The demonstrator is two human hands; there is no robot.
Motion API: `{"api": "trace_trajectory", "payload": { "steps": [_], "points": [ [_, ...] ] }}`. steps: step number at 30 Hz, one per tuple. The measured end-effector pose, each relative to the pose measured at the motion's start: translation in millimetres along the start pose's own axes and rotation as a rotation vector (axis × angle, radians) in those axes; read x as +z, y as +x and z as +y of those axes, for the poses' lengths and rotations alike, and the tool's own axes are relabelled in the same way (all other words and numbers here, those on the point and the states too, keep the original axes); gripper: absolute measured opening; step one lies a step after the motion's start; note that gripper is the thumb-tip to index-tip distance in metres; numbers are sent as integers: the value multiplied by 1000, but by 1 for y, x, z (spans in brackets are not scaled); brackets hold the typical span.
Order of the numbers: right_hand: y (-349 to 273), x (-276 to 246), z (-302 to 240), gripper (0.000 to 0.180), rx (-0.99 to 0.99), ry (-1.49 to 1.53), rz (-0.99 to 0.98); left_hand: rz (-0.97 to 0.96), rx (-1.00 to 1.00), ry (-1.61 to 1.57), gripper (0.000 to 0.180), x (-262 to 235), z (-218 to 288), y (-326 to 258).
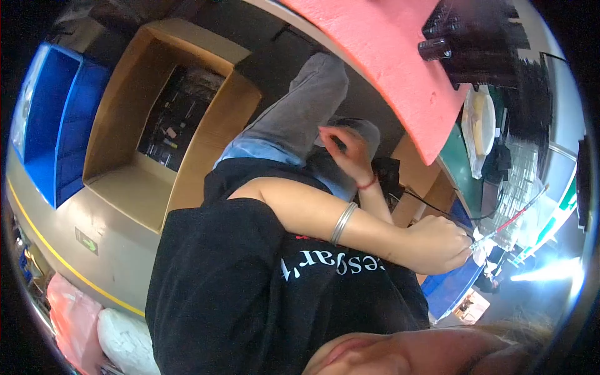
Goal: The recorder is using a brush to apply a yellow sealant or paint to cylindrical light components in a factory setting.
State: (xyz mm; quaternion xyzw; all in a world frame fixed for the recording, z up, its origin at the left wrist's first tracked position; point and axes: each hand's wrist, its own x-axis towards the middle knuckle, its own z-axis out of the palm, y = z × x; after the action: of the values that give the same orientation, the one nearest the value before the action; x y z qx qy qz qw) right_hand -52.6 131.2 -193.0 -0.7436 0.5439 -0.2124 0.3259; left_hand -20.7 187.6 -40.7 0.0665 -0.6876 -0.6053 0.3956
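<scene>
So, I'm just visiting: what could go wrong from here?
The left hand seems to grip the thin red-and-silver rod-like item near one end, so it might slip or swing. The slim black cable curves close by in the picture and could snag. The small black cylinder appears to lie on the pink slab-like mat; a bump might roll it.

Right forearm [377, 201] is partly hidden behind left arm [300, 211]; the red-and-silver item [512, 220] at left hand [439, 242] is too indistinct to identify; upper edge cuts off pink sheet [387, 50].
</scene>
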Motion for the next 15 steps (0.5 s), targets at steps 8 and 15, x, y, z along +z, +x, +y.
{"api": "trace_trajectory", "payload": {
  "steps": [8, 15],
  "points": [
    [-119, -17, 4, 7, -238, 189, 1116, 161, 180, -3, 21, 8, -8, 10],
    [-164, -89, -16, 10, -711, 708, 1512, -25, 188, 21, 17, 6, 4, 25]
  ]
}}
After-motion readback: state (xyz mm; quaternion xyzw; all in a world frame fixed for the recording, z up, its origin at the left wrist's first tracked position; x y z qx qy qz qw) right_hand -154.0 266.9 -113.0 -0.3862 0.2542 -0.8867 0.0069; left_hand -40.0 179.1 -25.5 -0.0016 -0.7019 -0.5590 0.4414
